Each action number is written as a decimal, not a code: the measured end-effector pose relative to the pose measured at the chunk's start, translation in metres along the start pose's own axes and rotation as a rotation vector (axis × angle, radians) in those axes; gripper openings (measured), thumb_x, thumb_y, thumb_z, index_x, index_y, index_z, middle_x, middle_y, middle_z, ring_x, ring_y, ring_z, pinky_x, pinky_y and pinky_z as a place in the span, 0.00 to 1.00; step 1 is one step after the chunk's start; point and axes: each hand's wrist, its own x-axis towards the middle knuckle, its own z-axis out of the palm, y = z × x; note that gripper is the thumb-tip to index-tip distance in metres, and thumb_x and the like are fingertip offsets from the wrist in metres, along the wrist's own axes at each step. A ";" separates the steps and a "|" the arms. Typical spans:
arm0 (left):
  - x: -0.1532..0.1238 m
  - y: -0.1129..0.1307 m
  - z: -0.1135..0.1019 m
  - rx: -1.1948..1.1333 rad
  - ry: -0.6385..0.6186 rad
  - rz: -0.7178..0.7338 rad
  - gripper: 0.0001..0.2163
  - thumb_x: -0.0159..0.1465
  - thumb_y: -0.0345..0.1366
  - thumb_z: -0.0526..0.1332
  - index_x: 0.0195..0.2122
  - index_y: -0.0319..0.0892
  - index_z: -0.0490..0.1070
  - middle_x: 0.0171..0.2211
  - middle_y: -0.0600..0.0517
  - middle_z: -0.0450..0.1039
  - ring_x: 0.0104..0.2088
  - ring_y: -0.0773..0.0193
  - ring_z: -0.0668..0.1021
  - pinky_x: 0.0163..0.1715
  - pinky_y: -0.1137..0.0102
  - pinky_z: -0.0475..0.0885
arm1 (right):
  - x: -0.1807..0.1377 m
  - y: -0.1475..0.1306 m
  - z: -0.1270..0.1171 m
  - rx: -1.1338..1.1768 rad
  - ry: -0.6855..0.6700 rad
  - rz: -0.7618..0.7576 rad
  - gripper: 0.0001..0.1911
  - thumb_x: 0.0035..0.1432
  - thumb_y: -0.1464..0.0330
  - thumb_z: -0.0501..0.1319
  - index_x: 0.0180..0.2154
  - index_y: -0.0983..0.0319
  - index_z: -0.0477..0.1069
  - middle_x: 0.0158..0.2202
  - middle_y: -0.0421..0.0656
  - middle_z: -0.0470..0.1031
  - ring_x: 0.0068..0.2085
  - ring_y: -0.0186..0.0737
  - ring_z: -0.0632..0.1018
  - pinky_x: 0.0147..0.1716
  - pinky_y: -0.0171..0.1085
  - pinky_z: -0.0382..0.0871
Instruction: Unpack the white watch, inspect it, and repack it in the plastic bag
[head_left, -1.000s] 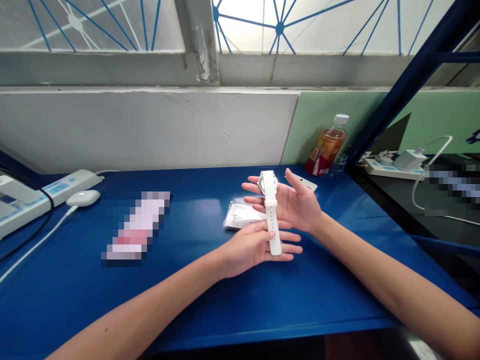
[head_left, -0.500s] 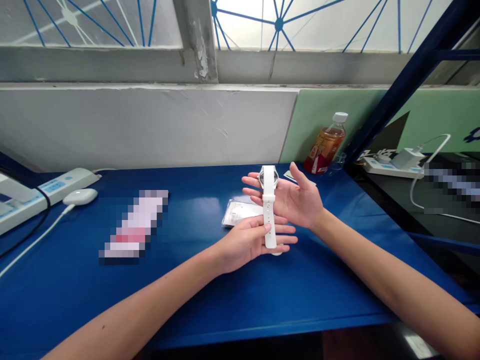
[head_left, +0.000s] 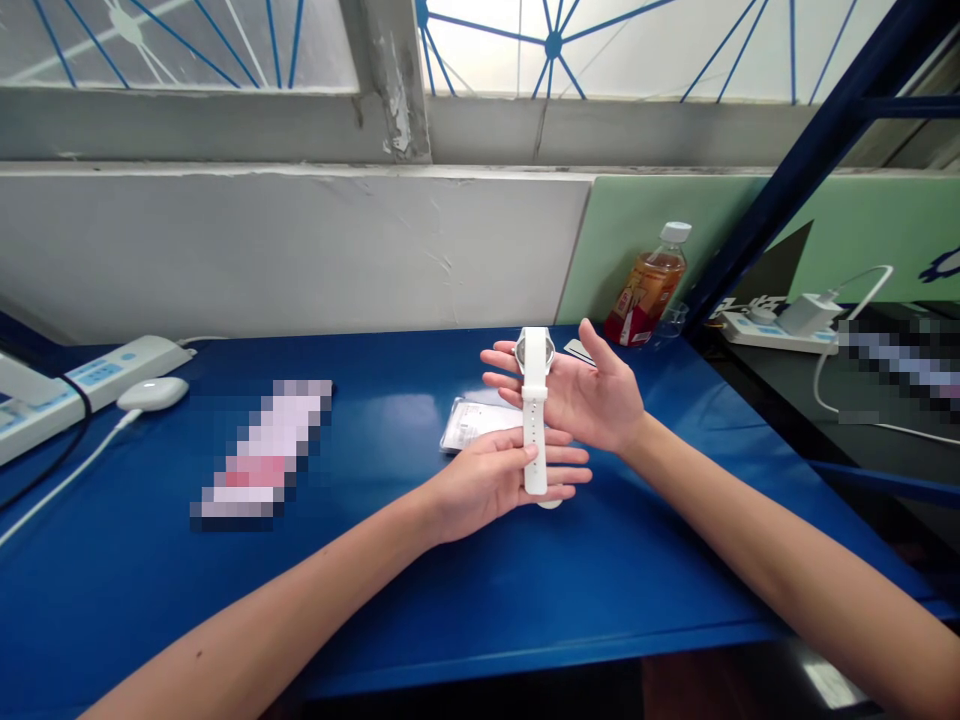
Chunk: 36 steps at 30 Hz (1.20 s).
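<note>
A white wristwatch (head_left: 535,430) with a pale strap and a round case is held lengthwise above the desk. My left hand (head_left: 491,485) grips the strap's lower part, thumb on top and fingers stretched out beneath. Behind the watch case, my right hand (head_left: 592,395) is open, palm turned up and fingers spread. Whether its fingers touch the case I cannot tell. A small clear packet with a white label (head_left: 472,420) lies on the desk, partly hidden behind my left hand. Past my right hand, a flat white card-like thing (head_left: 579,350) shows in part.
On the blue desk (head_left: 360,590) lies a blurred-out phone-like slab (head_left: 262,455) to the left. Farther left are a white earbud case (head_left: 152,393) on a cable and a power strip (head_left: 142,355). A drink bottle (head_left: 646,290) leans at the back right, near a blue metal post (head_left: 780,200).
The whole scene has shifted slightly left in view. Both hands and the watch keep the same pose.
</note>
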 end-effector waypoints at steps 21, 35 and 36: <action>0.001 -0.001 0.000 0.014 0.043 0.008 0.12 0.67 0.27 0.57 0.50 0.29 0.73 0.51 0.32 0.75 0.52 0.45 0.78 0.57 0.50 0.66 | 0.000 -0.003 -0.001 -0.063 -0.001 0.000 0.28 0.66 0.61 0.39 0.58 0.63 0.66 0.59 0.47 0.72 0.58 0.47 0.73 0.64 0.51 0.54; -0.001 0.004 0.000 -0.041 0.029 0.000 0.17 0.70 0.38 0.57 0.50 0.28 0.73 0.47 0.34 0.78 0.48 0.47 0.81 0.52 0.56 0.70 | 0.000 -0.009 -0.005 -0.104 0.136 -0.080 0.22 0.67 0.60 0.46 0.48 0.60 0.75 0.44 0.43 0.80 0.53 0.44 0.76 0.64 0.49 0.58; -0.001 0.006 0.000 -0.081 0.011 0.012 0.21 0.70 0.44 0.55 0.51 0.28 0.73 0.47 0.33 0.78 0.48 0.47 0.80 0.52 0.56 0.70 | 0.000 -0.010 -0.007 -0.108 0.162 -0.120 0.19 0.67 0.60 0.49 0.46 0.58 0.76 0.43 0.42 0.80 0.54 0.44 0.76 0.64 0.48 0.58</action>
